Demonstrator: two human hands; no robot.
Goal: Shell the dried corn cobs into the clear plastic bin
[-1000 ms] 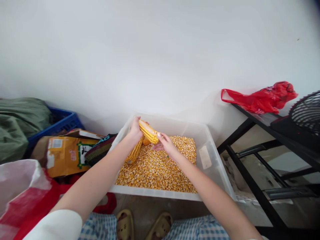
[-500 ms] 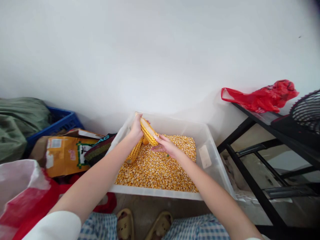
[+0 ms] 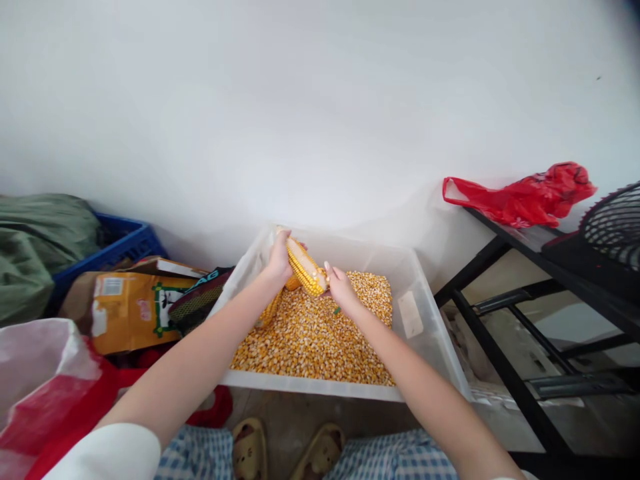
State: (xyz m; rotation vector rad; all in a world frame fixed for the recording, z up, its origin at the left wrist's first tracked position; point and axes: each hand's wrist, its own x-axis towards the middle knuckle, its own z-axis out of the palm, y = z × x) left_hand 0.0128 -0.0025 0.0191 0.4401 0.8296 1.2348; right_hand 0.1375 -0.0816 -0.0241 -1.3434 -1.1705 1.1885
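A yellow ear of corn slants down to the right above the bin, with a pale strip bare of kernels along its upper side. My left hand is wrapped round its upper end. At its lower end my right hand is closed on the tip, thumb uppermost, the other fingers partly hidden. Below lies a thick bed of loose corn kernels in a translucent plastic bin. Another ear of corn rests on the kernels under my left forearm, and part of an orange-yellow ear shows behind the held one.
A black metal frame stands right of the bin, bearing a red plastic bag and a black mesh object. To the left are a blue crate, an orange-brown package and a red-and-white bag. A white wall rises behind.
My right hand has gone from open fingers along the ear's underside to a closed grip at its lower tip. The ear and my left hand have shifted slightly right.
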